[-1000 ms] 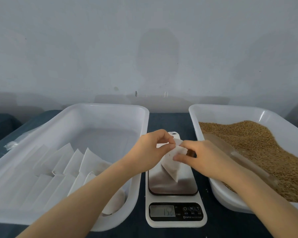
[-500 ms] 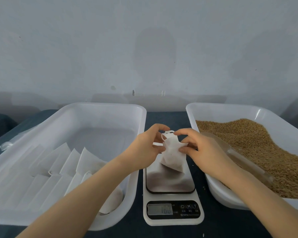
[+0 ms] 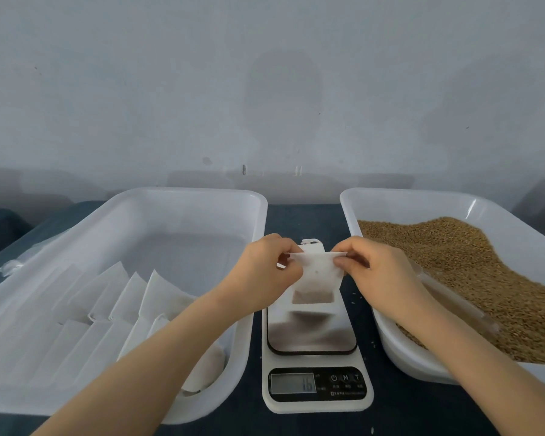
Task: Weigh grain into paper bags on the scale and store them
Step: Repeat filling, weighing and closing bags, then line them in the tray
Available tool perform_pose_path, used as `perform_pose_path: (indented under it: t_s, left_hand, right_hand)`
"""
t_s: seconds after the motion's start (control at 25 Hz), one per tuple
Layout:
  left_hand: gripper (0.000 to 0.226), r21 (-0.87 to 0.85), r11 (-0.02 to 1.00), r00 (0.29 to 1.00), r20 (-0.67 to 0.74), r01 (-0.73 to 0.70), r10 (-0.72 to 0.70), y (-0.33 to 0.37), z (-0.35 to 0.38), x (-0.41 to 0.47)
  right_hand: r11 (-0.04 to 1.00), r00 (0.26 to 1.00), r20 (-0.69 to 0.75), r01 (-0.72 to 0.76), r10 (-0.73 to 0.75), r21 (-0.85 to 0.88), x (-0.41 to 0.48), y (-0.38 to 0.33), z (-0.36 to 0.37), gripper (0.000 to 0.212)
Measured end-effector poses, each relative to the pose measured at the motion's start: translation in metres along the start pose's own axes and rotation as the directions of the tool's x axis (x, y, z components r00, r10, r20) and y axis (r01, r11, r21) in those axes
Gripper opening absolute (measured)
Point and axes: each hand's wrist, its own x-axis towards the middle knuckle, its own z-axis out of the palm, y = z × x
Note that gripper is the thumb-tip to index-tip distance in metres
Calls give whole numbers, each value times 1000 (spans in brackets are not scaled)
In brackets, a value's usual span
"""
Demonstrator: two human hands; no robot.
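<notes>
Grip: your left hand (image 3: 265,273) and right hand (image 3: 379,273) have fingers clamped on the bag (image 3: 318,276) corners.
Tip: pull evenly, mouth level.

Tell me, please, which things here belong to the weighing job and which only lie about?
Job: paper bag, pinched by left hand and right hand; scale; grain; clear scoop; bag tray.
Lying about: crumpled plastic beside the bag tray; spilled grains on the table.
</notes>
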Motion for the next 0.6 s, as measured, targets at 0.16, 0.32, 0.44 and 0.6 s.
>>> perform_pose_path:
  t_s: [0.16, 0.32, 0.44, 0.6]
  left_hand:
    - [20, 10, 1000, 1000, -13, 20, -20, 2, -1, -1]
    - [15, 68, 998, 999, 28, 15, -17, 2, 1, -1]
    - [13, 69, 998, 997, 71, -6, 2, 3, 1, -1]
    - [16, 13, 999, 995, 92, 31, -32, 2, 2, -1]
  right_hand:
    - [1000, 1000, 19, 23, -23, -1, -1, -1, 0, 10]
    - [1000, 995, 98, -3, 5, -28, -2, 1, 1, 9]
    - [998, 989, 147, 25, -17, -55, -5, 2, 2, 5]
    - [999, 991, 129, 30, -25, -35, -5, 2, 2, 5]
